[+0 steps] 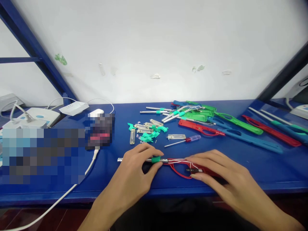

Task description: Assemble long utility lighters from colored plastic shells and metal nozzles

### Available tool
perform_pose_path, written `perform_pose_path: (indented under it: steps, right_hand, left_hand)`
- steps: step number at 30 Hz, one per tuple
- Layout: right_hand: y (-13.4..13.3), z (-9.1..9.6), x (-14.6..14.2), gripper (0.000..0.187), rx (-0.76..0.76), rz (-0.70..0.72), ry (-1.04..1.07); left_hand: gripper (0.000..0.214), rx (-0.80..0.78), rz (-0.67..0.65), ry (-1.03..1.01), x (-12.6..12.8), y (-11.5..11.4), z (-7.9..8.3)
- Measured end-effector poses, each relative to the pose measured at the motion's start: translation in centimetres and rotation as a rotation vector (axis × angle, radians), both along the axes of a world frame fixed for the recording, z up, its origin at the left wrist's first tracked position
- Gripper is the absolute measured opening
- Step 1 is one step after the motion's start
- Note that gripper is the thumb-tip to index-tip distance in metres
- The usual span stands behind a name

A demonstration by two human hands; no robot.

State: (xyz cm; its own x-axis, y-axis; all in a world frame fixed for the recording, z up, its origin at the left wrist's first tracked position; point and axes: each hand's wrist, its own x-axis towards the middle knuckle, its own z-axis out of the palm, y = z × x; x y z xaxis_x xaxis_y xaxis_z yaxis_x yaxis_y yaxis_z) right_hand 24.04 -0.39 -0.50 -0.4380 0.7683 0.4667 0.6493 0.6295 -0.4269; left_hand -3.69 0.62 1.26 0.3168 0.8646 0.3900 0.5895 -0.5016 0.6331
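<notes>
My left hand (134, 168) pinches a metal lighter tube (119, 159) around its green plastic piece (156, 159), close to the table's front edge. The tube lies in line with a red lighter handle half (178, 172), which has an open trigger loop. White wires (176, 160) run along the handle toward my right hand (227, 175). Between that hand's thumb and fingers is a small black igniter (191, 170), held at the trigger loop. The fingers cover the handle's right end.
Beyond my hands lie clear lighter tanks (144, 131), green plastic pieces (147, 138) and a screwdriver (193, 138). Coloured handle halves (252, 139) and metal tubes (154, 112) spread rightward. At left, a white cable (90, 166) crosses the blue table (115, 189).
</notes>
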Motion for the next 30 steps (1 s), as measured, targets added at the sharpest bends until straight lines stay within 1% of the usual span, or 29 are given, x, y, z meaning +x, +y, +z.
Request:
perform_pose_path:
  steps: [3, 8, 12, 22, 27, 30]
  right_hand:
    - [0.02, -0.11, -0.03, 0.023, -0.005, -0.004, 0.000]
    - [0.05, -0.10, -0.07, 0.023, 0.006, 0.005, -0.007]
    - [0.08, -0.08, -0.05, 0.023, 0.002, 0.013, -0.007]
    - [0.02, -0.08, -0.06, 0.022, -0.002, 0.015, 0.003]
    - [0.03, -0.15, 0.01, 0.023, -0.016, 0.008, -0.006]
    - [-0.03, -0.23, 0.11, 0.024, -0.032, 0.009, -0.012]
  left_hand:
    - [0.014, 0.009, 0.025, 0.064, 0.02, -0.11, -0.06]
    - [0.020, 0.017, -0.017, 0.125, -0.06, -0.42, -0.04]
    - [0.024, 0.027, -0.049, 0.144, -0.13, -0.55, -0.02]
    - [0.020, 0.004, -0.074, 0.167, -0.09, -0.46, -0.05]
    - [0.030, -0.017, -0.070, 0.207, -0.11, -0.30, -0.33]
    - [0.032, -0.043, -0.077, 0.220, -0.12, -0.22, -0.52]
